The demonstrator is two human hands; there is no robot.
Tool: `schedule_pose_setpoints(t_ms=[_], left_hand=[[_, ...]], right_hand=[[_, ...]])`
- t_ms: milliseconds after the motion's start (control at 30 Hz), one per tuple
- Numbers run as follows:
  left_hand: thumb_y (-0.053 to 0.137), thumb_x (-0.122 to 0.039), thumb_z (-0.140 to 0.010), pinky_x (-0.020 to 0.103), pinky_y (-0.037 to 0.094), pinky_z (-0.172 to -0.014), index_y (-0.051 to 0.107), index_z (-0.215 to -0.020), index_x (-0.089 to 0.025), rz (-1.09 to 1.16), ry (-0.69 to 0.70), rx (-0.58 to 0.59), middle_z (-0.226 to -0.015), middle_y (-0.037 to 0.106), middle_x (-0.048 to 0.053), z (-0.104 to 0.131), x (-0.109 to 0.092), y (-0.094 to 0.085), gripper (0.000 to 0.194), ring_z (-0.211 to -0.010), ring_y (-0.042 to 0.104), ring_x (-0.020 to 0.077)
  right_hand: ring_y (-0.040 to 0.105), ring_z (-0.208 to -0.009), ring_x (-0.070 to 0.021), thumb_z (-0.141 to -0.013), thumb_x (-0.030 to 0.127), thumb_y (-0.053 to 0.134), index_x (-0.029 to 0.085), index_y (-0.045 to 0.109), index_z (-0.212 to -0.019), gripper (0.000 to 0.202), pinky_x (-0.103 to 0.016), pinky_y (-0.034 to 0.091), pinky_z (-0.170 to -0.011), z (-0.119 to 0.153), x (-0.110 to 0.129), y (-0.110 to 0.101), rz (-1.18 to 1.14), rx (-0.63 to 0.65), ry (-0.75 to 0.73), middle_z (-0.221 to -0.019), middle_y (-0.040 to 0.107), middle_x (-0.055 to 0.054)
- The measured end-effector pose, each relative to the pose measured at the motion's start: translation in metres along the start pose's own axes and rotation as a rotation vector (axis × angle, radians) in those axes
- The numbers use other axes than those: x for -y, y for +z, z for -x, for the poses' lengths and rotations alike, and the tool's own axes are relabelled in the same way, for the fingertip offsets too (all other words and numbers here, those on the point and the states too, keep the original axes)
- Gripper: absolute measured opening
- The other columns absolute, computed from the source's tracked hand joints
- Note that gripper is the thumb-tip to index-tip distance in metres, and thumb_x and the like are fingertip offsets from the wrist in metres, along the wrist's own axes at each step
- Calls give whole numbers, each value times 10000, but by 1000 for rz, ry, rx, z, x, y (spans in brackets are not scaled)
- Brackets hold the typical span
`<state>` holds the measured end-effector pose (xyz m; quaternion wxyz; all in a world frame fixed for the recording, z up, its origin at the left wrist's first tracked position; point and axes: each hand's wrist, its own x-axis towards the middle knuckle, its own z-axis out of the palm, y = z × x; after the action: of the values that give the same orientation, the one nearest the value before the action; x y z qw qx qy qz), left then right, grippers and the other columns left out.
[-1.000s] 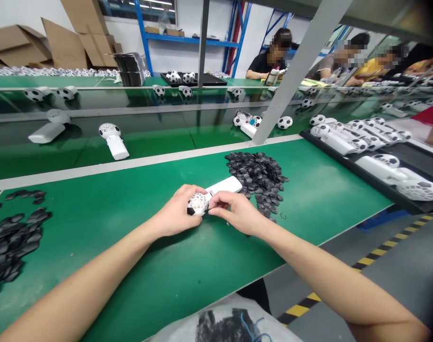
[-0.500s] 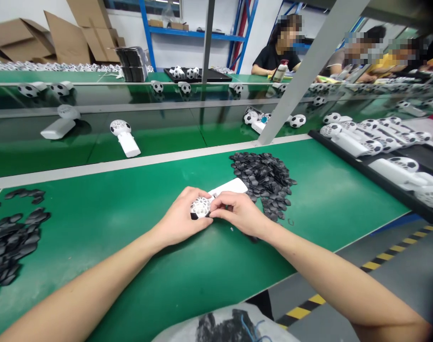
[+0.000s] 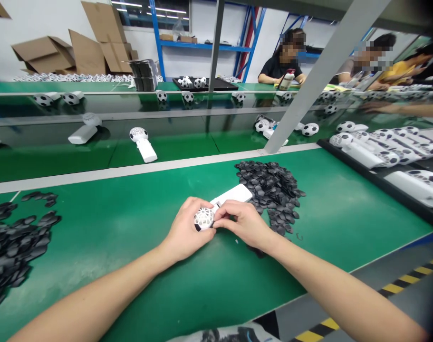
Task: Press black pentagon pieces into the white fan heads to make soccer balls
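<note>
A white handheld fan [image 3: 234, 194] with a round, soccer-ball-like grille head [image 3: 204, 217] lies on the green bench, its handle pointing to the upper right. My left hand [image 3: 187, 230] is closed around the head, thumb at the near side and fingers over the far side. At the head's right edge, the thumb and fingertips of my right hand [image 3: 239, 221] are pinched together; whatever is between them is hidden. A black piece shows at the head's lower left rim. Just beyond the handle spreads a pile of small black patches [image 3: 273, 185].
More black patches [image 3: 20, 251] lie at the left. A black tray [image 3: 362, 173] of fans stands at the right. Behind the bench's pale edge, a conveyor belt [image 3: 187, 142] carries several fans. A slanted grey post [image 3: 323, 76] rises at its edge. Co-workers sit beyond.
The camera view has shifted, so the scene sits lower and further right. Both hands keep nearly the same hold on the fan. Another person's arm has come in at the right edge.
</note>
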<state>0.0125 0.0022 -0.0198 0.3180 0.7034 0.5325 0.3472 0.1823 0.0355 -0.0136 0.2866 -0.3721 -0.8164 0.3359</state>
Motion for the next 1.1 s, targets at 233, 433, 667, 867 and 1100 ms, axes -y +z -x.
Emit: schedule_pose_setpoints(t_ms=[233, 433, 667, 867, 1100], left_hand=[[632, -149, -626, 330, 401, -861, 508, -932, -212, 75, 64, -4, -975, 508, 22, -1, 9, 1, 336, -942, 511, 186], [642, -136, -630, 341, 388, -893, 506, -927, -216, 132, 56, -16, -990, 510, 22, 0, 12, -4, 336, -967, 506, 186], [607, -166, -660, 338, 402, -859, 488, -951, -220, 2, 36, -10, -985, 510, 28, 3, 10, -12, 319, -949, 506, 193], [613, -160, -636, 329, 394, -873, 493, -980, -222, -9, 38, 59, -1007, 509, 27, 0, 10, -18, 369, -971, 498, 197], [592, -150, -644, 319, 404, -834, 494, -960, -227, 0, -20, 58, -979, 509, 16, 2, 6, -18, 341, -938, 499, 189]], right_hand=[[532, -738, -142, -759, 205, 640, 197, 624, -713, 50, -248, 353, -656, -14, 11, -10, 289, 137, -185, -731, 619, 5], [494, -740, -148, -693, 418, 679, 187, 593, -673, 247, -274, 285, -686, -34, 2, -13, 293, 141, -229, -702, 596, 12], [484, -733, -139, -687, 491, 643, 188, 584, -664, 310, -268, 279, -700, -44, -10, -8, 225, 226, -335, -694, 578, 21], [479, -782, -151, -693, 458, 651, 190, 595, -678, 274, -278, 294, -731, -42, -12, -9, 183, 265, -307, -759, 581, 9], [475, -767, -140, -613, 316, 760, 178, 577, -633, 230, -273, 294, -737, -51, 0, -12, 156, 406, -113, -731, 528, 35]])
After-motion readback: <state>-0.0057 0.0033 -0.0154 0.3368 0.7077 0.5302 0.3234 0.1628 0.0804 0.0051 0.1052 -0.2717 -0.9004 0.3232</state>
